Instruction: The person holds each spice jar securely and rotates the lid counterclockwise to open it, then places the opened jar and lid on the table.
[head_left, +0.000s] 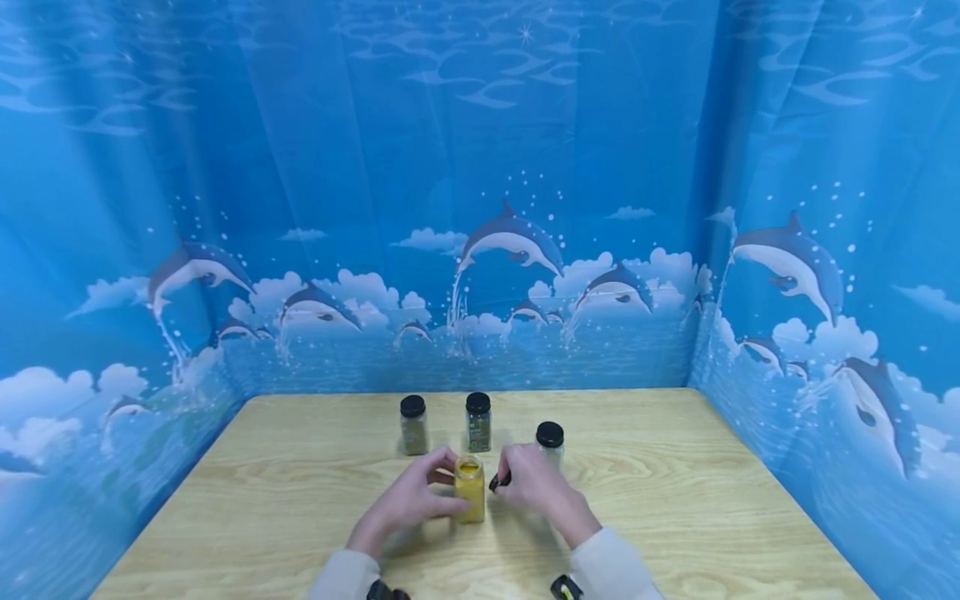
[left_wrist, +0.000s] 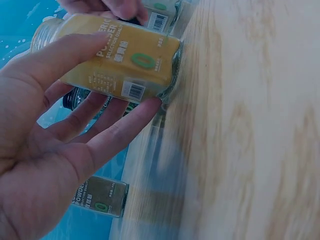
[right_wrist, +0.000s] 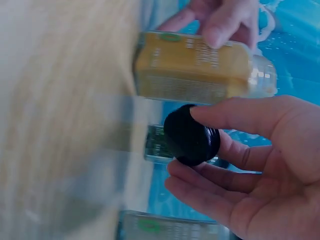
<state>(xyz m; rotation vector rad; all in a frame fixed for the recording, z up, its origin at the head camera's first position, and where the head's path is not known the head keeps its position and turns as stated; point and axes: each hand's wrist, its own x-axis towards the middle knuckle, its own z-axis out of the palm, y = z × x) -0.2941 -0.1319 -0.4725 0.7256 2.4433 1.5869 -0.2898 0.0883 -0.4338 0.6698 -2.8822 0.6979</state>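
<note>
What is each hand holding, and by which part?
The right hand holds a black lid by its rim, between thumb and fingers. The left hand holds the open jar of yellow powder by its sides, below the neck.

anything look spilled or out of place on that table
Nothing stands out: no visible spill on the table. The yellow jar is uncapped but upright, its black lid in the right hand, so that looks deliberate.
</note>
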